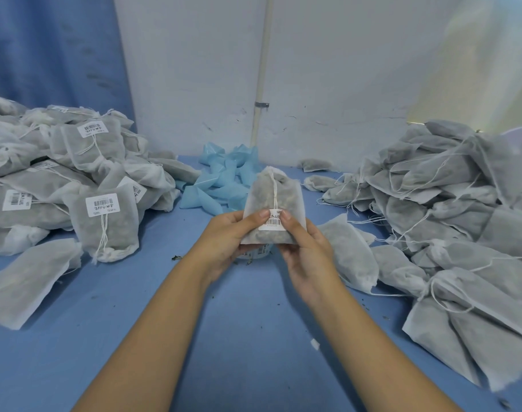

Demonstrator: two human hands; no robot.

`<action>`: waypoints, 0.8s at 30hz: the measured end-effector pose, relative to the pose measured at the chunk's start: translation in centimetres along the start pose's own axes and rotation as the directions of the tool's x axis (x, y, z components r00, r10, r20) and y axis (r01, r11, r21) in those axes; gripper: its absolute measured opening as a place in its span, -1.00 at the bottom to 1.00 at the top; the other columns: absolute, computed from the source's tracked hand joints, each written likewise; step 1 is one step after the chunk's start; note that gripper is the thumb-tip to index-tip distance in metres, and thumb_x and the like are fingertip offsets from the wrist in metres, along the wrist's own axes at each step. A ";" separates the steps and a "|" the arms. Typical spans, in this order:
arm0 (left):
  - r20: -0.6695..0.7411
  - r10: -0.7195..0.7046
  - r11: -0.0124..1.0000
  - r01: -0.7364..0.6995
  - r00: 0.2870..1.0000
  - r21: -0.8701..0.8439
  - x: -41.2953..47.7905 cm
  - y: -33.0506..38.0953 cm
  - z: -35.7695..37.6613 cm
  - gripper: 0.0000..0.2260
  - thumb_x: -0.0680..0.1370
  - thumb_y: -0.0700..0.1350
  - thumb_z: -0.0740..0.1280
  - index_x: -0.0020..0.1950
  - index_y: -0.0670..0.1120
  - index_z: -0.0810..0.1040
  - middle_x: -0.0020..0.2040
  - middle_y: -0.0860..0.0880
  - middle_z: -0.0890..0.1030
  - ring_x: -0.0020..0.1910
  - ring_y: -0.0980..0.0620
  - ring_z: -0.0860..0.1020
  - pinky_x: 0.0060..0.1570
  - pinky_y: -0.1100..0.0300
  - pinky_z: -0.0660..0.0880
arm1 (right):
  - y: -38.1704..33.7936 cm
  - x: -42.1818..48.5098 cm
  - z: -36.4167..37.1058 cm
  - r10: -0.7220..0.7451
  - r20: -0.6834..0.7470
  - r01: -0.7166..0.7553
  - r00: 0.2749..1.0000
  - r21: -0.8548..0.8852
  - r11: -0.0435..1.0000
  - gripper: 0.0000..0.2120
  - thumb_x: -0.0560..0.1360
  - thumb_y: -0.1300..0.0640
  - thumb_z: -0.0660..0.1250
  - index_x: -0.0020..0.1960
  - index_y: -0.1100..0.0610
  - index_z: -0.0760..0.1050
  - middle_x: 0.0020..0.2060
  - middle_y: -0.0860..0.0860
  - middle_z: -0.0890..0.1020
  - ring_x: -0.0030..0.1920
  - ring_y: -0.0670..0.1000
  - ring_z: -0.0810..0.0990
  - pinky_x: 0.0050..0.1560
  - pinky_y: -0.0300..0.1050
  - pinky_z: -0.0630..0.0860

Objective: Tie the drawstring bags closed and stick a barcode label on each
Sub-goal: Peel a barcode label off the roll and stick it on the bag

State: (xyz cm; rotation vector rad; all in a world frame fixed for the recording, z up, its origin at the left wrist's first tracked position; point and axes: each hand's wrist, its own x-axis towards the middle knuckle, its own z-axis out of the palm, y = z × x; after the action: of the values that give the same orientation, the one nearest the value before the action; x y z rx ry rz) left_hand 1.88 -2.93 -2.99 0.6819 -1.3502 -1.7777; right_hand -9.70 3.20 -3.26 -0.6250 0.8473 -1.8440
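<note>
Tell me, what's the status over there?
Left hand and right hand grip one closed bag, thumbs pressing its barcode label. Labelled pile left, unlabelled pile right. Nothing in the way.

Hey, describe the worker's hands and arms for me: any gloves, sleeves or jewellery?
No gloves: the left hand and right hand are bare. The left forearm and right forearm are bare down to the frame's lower edge, with no sleeve in view. No watch, bracelet or ring shows. The thumbnails look short and unpainted.
</note>
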 end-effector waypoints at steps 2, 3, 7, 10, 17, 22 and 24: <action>-0.026 0.009 0.998 -0.008 1.000 0.069 0.0 0.1 0.1 -0.77 0.37 0.03 0.44 -0.10 -0.09 0.67 -0.13 -0.07 0.70 -0.18 0.07 0.65 -0.22 0.26 0.57 | 0.2 0.0 -0.1 0.008 -0.011 -0.008 1.000 0.015 1.000 -0.89 0.48 0.30 0.36 0.00 0.24 0.59 -0.14 0.10 0.70 -0.14 -0.02 0.68 -0.19 -0.23 0.59; -0.043 0.013 0.990 -0.007 0.999 0.137 -0.1 0.3 0.2 -0.78 0.41 0.04 0.43 -0.09 -0.09 0.66 -0.17 -0.07 0.69 -0.24 0.07 0.65 -0.27 0.27 0.56 | 0.2 0.0 -0.1 0.013 -0.016 -0.012 1.000 0.024 1.000 -0.88 0.49 0.29 0.36 0.02 0.25 0.59 -0.14 0.10 0.70 -0.13 -0.02 0.68 -0.19 -0.24 0.59; -0.041 -0.015 0.924 0.029 0.999 0.382 -0.7 1.2 -0.5 -0.70 0.51 0.07 0.36 -0.22 -0.15 0.54 -0.51 -0.05 0.53 -0.59 0.06 0.46 -0.56 0.31 0.39 | 0.5 0.1 -0.3 0.019 -0.019 -0.019 1.000 -0.029 0.999 -0.90 0.49 0.22 0.37 -0.01 0.18 0.58 -0.19 0.04 0.68 -0.17 -0.06 0.65 -0.22 -0.26 0.56; -0.175 0.069 0.988 -0.043 0.982 0.151 -0.5 2.2 -1.2 -0.78 0.53 -0.03 0.36 -0.16 -0.17 0.50 -0.53 0.02 0.49 -0.58 0.11 0.43 -0.57 0.33 0.37 | 0.7 0.1 -0.5 0.037 -0.057 -0.042 0.998 -0.090 0.995 -0.88 0.39 0.09 0.44 -0.10 0.08 0.58 -0.25 -0.06 0.67 -0.25 -0.11 0.61 -0.24 -0.28 0.53; -0.290 0.325 0.793 -0.426 0.900 -0.434 -0.1 3.8 -3.7 -0.36 0.55 -0.31 0.25 0.56 -0.10 0.03 0.49 0.11 0.26 0.27 0.15 0.47 0.13 0.06 0.53 | 1.1 0.3 -1.7 0.076 -0.089 -0.086 0.993 -0.114 0.990 -0.94 0.45 0.17 0.42 -0.07 0.09 0.61 -0.24 -0.07 0.66 -0.26 -0.11 0.60 -0.23 -0.30 0.53; -0.233 0.219 0.937 -0.271 0.947 -0.221 -0.1 2.3 -3.1 -0.76 0.61 -0.22 0.20 0.27 -0.12 0.46 0.14 0.01 0.65 0.09 0.04 0.63 -0.03 0.21 0.56 | 2.1 0.2 -1.9 0.049 -0.042 -0.059 0.998 -0.275 0.960 -0.93 0.48 0.29 0.39 -0.06 0.16 0.60 -0.34 -0.04 0.62 -0.35 -0.12 0.53 -0.29 -0.32 0.49; -0.263 0.187 0.979 -0.202 0.946 -0.031 -0.1 1.9 -2.9 -0.83 0.62 -0.15 0.19 0.13 -0.08 0.55 -0.02 0.01 0.70 -0.08 0.07 0.67 -0.13 0.27 0.52 | 2.8 0.1 -1.7 -0.007 -0.029 -0.006 1.000 -0.425 0.905 -0.92 0.49 0.33 0.36 -0.11 0.19 0.58 -0.39 -0.02 0.60 -0.41 -0.12 0.50 -0.30 -0.31 0.48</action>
State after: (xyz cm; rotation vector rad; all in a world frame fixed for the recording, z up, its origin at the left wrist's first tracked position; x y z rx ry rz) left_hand 4.72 -4.65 -2.02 0.6976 -1.1431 -1.5068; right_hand -9.45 2.81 -6.47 -0.8690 1.2872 -1.6789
